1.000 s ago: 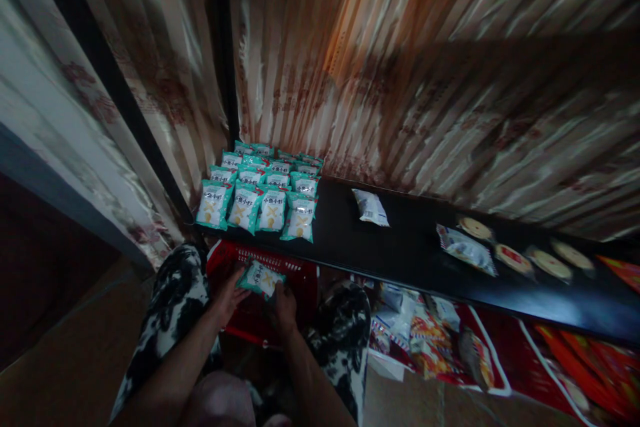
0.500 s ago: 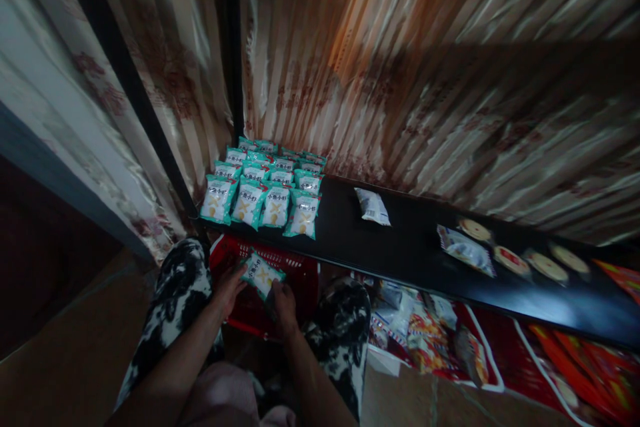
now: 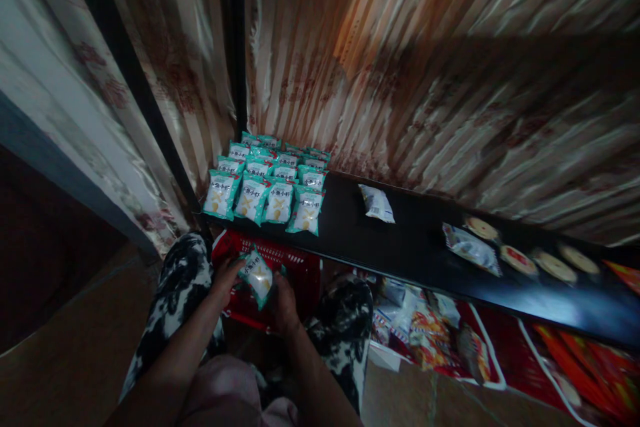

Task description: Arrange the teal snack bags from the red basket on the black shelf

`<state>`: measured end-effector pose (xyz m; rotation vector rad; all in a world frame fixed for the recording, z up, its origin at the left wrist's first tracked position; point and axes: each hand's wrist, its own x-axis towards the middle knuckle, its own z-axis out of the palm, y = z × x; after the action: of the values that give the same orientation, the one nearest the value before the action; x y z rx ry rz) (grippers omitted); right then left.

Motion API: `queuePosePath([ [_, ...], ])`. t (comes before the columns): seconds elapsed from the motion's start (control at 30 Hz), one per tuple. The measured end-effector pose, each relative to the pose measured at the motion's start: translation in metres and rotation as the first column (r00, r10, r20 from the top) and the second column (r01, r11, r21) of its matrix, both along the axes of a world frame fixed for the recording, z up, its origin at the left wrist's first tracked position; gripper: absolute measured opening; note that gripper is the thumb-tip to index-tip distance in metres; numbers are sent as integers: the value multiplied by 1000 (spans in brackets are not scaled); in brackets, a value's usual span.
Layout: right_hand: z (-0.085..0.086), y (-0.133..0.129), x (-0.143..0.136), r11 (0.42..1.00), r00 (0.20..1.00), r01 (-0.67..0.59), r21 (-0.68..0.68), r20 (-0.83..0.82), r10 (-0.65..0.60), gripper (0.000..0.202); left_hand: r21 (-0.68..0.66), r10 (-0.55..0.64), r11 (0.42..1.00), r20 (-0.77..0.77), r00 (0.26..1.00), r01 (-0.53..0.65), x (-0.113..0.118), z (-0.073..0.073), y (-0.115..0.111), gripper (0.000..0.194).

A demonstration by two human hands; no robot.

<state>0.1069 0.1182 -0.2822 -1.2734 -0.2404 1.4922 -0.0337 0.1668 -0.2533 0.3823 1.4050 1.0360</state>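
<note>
My left hand (image 3: 228, 279) grips the left edge of a small white and teal snack bag (image 3: 258, 277), its printed front facing up. My right hand (image 3: 284, 300) is curled at the bag's right side. A teal corner shows just above its fingers, seemingly from a second snack bag mostly hidden by the hand. Both hands are low over a red plastic basket (image 3: 300, 268) between my knees. Just beyond, rows of matching snack bags (image 3: 279, 201) lean on the left end of a black shelf (image 3: 340, 233).
Farther right on the shelf lie a white packet (image 3: 377, 203), a silvery blue packet (image 3: 471, 250) and several round pale items (image 3: 555, 266). Below it, another red basket (image 3: 493, 347) holds mixed packets. A black post (image 3: 145, 90) rises at left, before a pleated curtain (image 3: 300, 67).
The snack bag has turned more upright between my hands and shifted slightly left. My right thumb has come off its front, and a teal corner now shows above the right hand.
</note>
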Motion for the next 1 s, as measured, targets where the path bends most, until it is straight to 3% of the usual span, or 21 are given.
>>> queuePosePath([
  [0.27, 17, -2, 1, 998, 997, 54, -22, -58, -55, 43, -3, -26, 1000, 72, 997, 27, 5, 3, -1, 40],
  [0.67, 18, -12, 1, 990, 989, 129, -64, -68, -133, 46, 24, -82, 997, 156, 984, 79, 13, 7, -9, 41],
  [1.0, 23, -17, -3, 997, 997, 73, -23, -29, -73, 46, -9, -47, 999, 179, 983, 50, 14, 8, -13, 34],
])
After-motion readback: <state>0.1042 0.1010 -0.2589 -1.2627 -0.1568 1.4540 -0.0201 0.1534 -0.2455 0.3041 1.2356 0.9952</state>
